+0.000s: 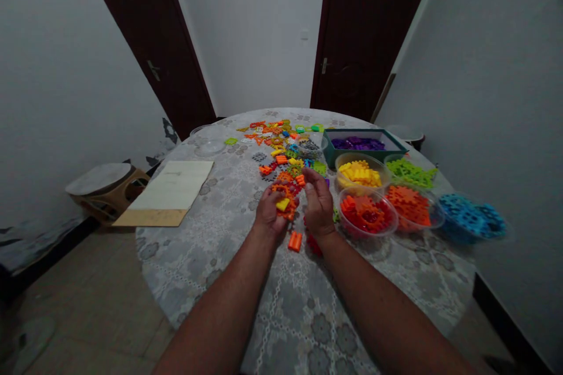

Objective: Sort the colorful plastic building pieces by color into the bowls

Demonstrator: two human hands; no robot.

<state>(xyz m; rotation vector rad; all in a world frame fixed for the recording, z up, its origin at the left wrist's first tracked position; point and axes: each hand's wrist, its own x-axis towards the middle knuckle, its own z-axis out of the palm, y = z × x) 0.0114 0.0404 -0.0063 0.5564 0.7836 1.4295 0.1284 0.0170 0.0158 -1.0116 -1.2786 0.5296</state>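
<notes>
My left hand point(269, 212) is closed around an orange toy gear point(289, 192), with a small yellow block point(282, 204) showing at the gear and palm. Just to the right, my right hand point(319, 204) pinches a small orange block point(300, 180) between thumb and fingers. Another orange block point(295, 241) lies on the table below the hands. Beyond the fingers spreads a loose pile of gears and blocks in several colours, among them an orange block point(281, 159). Red pieces point(314, 245) are partly hidden by my right wrist.
On the right stand clear bowls of yellow point(359, 174), red point(368, 214), orange point(408, 205), green point(411, 172) and blue point(470, 218) pieces. Behind them is a box point(398, 145) with purple pieces. A paper-covered board point(169, 187) overhangs the table's left edge, near a stool point(105, 187).
</notes>
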